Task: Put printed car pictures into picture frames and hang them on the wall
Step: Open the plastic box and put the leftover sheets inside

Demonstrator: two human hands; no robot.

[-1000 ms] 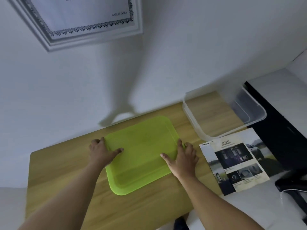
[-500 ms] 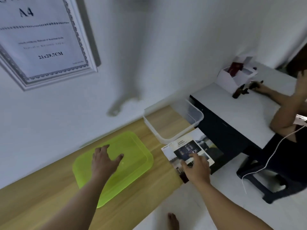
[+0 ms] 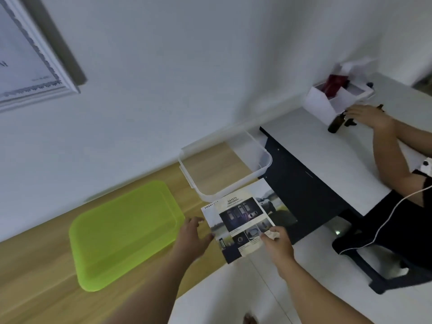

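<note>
White wall [image 3: 210,66] backs a wooden table [image 3: 35,277] and white-topped desk [image 3: 350,160] on pale floor [image 3: 222,300].

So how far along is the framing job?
Done: green lid lies on the wooden table beside the open clear box. In hand: right hand pinches the car prints; left hand open beside them. Left: all framing and hanging; the wall frame shows no car picture.

Right hand [image 3: 278,245] pinches corner of printed car pictures [image 3: 242,220] at wooden table [image 3: 35,277] edge. Left hand [image 3: 194,239], fingers spread, just beside them. Green lid [image 3: 124,232] lies flat nearby.
</note>
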